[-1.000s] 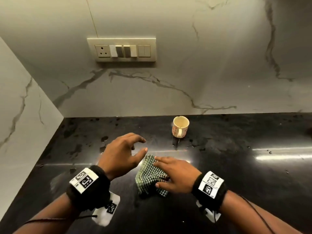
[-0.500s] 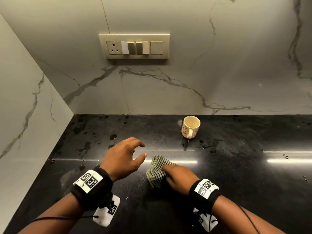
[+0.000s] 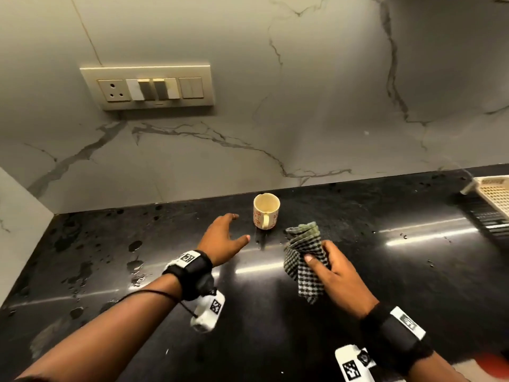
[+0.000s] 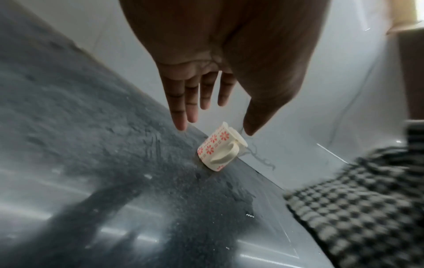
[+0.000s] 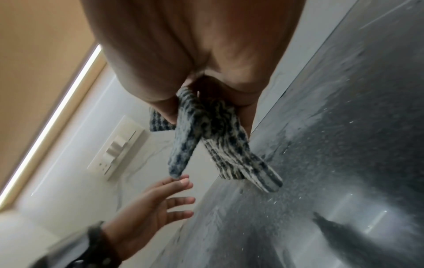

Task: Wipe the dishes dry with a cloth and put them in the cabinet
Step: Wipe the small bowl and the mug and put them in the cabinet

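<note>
A small cream cup (image 3: 265, 212) with red flower prints and its handle facing me stands upright on the black counter (image 3: 371, 271) near the back wall; it also shows in the left wrist view (image 4: 220, 148). My left hand (image 3: 224, 238) hovers open just left of the cup, fingers spread (image 4: 183, 101), touching nothing. My right hand (image 3: 334, 268) grips a bunched green-and-white checked cloth (image 3: 304, 257), lifted off the counter to the cup's right; its ends hang below the fist (image 5: 206, 134).
The counter has water drops and wet patches at the left (image 3: 82, 266). A cream plastic basket (image 3: 493, 194) sits at the far right edge. A switch panel (image 3: 148, 86) is on the marble wall. A side wall closes the left end.
My right hand has gathered the cloth off the counter and raised it to the right of the cup. My left hand has reached forward toward the cup.
</note>
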A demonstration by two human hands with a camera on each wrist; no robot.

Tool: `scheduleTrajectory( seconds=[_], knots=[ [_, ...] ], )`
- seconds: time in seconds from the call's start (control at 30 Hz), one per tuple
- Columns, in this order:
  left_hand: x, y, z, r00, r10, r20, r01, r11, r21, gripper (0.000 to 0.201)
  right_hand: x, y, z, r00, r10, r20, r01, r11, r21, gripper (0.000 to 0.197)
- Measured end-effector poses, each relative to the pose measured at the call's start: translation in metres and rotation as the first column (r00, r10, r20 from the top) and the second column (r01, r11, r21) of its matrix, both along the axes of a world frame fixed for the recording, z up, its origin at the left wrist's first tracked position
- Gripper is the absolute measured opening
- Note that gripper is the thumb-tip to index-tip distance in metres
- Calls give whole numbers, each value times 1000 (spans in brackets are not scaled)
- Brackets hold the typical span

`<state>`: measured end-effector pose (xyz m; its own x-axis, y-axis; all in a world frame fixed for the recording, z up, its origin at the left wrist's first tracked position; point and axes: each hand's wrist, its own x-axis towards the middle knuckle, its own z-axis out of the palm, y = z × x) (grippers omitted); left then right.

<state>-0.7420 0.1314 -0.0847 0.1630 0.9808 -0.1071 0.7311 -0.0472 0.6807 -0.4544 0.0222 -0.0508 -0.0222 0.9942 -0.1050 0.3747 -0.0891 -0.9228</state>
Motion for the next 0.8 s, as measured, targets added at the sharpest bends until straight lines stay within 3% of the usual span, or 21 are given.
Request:
scheduleTrajectory(
  seconds=[0.13, 0.3, 0.43, 0.67, 0.8],
  knots=[
    [39, 36, -23, 999, 35, -20, -35, 999, -22, 103, 22, -12, 9, 989, -115, -89, 115, 993, 0, 18],
    [82, 80, -39, 997, 81, -9, -81, 997, -3, 115, 50, -31, 20, 988, -136, -74, 136, 991, -2, 20],
    [104, 108, -50, 994, 102, -36, -103, 993, -50, 114, 63, -40, 26, 986, -149, -75, 149, 989, 5, 20],
    [116, 121, -55, 988, 126, -94, -128, 992, -18, 84, 76, -38, 27, 989, -134, -61, 135, 991, 17, 20],
    [110, 106, -39, 995, 99, 12, -98, 994, -42, 85, 77, -34, 28, 994, -102, -35, 103, 994, 36, 19]
  ],
)
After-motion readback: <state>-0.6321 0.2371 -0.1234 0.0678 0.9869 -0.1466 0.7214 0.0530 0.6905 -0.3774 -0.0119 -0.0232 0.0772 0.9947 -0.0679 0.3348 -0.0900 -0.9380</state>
